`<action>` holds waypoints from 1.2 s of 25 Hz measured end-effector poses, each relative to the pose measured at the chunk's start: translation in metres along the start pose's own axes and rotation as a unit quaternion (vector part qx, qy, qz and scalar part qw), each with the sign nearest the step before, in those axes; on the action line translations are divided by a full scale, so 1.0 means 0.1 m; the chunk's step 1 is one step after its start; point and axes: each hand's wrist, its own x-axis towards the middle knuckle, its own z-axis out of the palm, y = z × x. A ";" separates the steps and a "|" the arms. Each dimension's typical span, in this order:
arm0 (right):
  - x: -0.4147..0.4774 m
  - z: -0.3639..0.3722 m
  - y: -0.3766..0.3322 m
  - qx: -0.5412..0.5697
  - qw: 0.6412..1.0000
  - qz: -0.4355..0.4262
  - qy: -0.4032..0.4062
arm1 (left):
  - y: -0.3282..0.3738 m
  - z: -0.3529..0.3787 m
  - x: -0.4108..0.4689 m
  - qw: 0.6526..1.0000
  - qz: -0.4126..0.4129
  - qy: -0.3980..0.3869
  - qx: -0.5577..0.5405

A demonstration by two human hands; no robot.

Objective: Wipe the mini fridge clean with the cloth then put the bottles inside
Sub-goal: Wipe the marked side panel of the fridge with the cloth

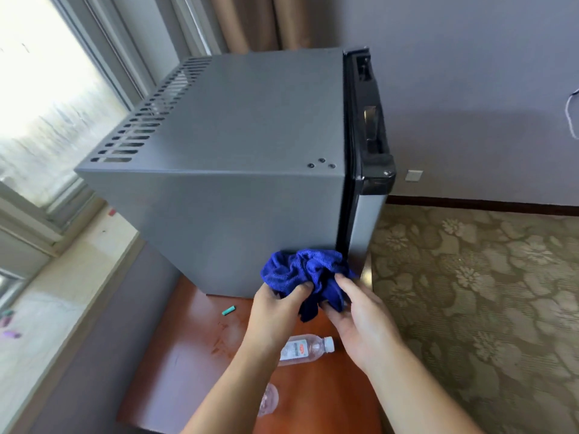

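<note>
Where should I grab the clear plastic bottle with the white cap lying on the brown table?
Grip the clear plastic bottle round its labelled middle, from above, fingers across the barrel: it lies on its side on the brown wooden table, white cap pointing right. Free the right hand from the blue cloth first.

pretty bright daylight from a big window (47,89) on the left, pale stone sill (62,292) under it, tan curtain (244,20) up top, greyish-purple wall (470,73), white outlet (413,176) low down, dark baseboard (470,202), flowery olive carpet (485,292), reddish wood tabletop (188,364)
</note>
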 end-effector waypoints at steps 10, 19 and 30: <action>-0.85 0.61 -0.63 0.086 0.976 -0.060 -0.189 | 1.21 -0.15 -0.53 0.953 0.287 0.097 -0.006; -0.62 0.73 -0.38 0.050 0.991 -0.058 -0.106 | 0.95 -0.36 -0.26 0.976 0.209 0.058 0.003; 0.01 1.01 0.50 0.004 0.998 0.070 -0.003 | 0.26 -1.00 0.32 0.996 0.080 0.046 -0.019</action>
